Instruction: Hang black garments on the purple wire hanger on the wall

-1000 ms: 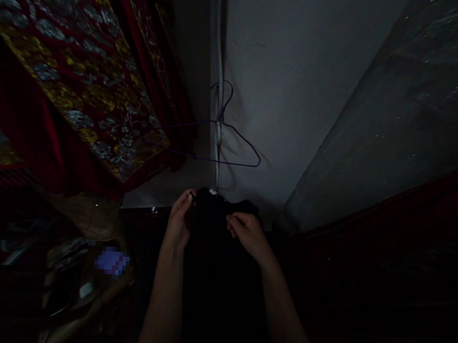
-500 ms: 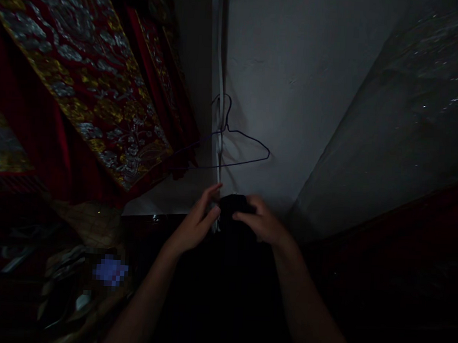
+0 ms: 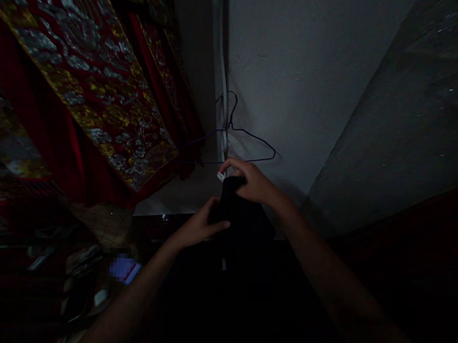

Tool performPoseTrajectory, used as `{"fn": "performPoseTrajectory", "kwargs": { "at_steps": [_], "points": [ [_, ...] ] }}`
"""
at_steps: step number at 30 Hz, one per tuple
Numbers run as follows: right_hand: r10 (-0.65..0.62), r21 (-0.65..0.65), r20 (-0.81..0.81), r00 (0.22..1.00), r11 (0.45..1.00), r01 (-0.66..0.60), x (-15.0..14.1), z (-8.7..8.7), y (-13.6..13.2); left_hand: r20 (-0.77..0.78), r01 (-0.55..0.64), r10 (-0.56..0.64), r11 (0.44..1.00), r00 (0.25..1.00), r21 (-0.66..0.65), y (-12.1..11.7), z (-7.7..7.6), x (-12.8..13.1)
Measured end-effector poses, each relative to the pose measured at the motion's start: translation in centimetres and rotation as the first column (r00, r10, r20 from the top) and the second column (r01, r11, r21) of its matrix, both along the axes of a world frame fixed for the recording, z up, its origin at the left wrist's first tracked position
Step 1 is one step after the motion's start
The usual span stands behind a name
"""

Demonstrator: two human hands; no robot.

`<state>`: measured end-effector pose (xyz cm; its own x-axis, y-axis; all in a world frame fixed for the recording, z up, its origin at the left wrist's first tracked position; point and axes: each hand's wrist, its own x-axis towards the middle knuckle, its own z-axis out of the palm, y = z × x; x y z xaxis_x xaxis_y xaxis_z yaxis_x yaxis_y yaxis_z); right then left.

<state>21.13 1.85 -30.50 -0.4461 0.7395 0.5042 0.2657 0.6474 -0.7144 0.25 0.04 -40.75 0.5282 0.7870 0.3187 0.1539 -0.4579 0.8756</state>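
Observation:
A black garment (image 3: 240, 213) hangs between my hands, its lower part lost in the dark; I cannot tell its kind. My right hand (image 3: 249, 180) is closed on its upper edge, with the index finger arched over the top. By that fingertip a small white tag (image 3: 221, 176) sticks out. Lower on the left side, my left hand (image 3: 203, 224) grips the cloth, thumb across the front and fingers partly hidden behind it. Just above my hands, a thin dark purple wire hanger (image 3: 254, 136) hangs against the wall with nothing on it.
A white cable or strip (image 3: 224, 64) runs down the grey wall (image 3: 296, 67). Red drapery (image 3: 113, 104) with silver and gold embroidery hangs at left. Clear plastic sheeting (image 3: 420, 99) covers the right side. A lit, pixelated screen (image 3: 126, 268) lies lower left among dim clutter.
My right hand has moved up and left to the garment's top edge, and the white tag now shows there. My left hand has slid slightly lower, its thumb now across the cloth.

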Motion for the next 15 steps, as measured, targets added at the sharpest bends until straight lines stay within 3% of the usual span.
{"fn": "performPoseTrajectory", "kwargs": {
  "at_steps": [3, 6, 8, 11, 15],
  "points": [
    [-0.222, 0.189, -0.111, 0.969, 0.952, 0.239, 1.3, 0.0, 1.8, -0.058, 0.047, -0.053, 0.994, 0.997, -0.103, 0.2, -2.2, 0.5],
    [-0.369, 0.216, -0.325, 0.871, 0.867, 0.449, 2.6, -1.2, 5.6, -0.049, -0.005, 0.002, 0.998, 0.999, -0.070, 0.1, -2.6, -0.1],
    [-0.429, 0.106, -0.385, 0.817, 0.859, 0.501, 3.0, -2.4, 8.4, -0.048, -0.067, 0.067, 0.998, 0.997, -0.004, 0.2, -1.3, -1.0],
    [-0.524, -0.151, -0.248, 0.815, 0.852, 0.502, 3.1, -4.2, 11.3, -0.167, -0.110, 0.124, 0.990, 0.978, 0.090, 0.5, 1.8, -2.4],
    [-0.548, -0.267, -0.132, 0.826, 0.822, 0.503, 4.2, -5.9, 11.2, -0.376, -0.083, 0.150, 0.979, 0.915, 0.188, 0.3, 5.3, -4.6]
  ]
}}
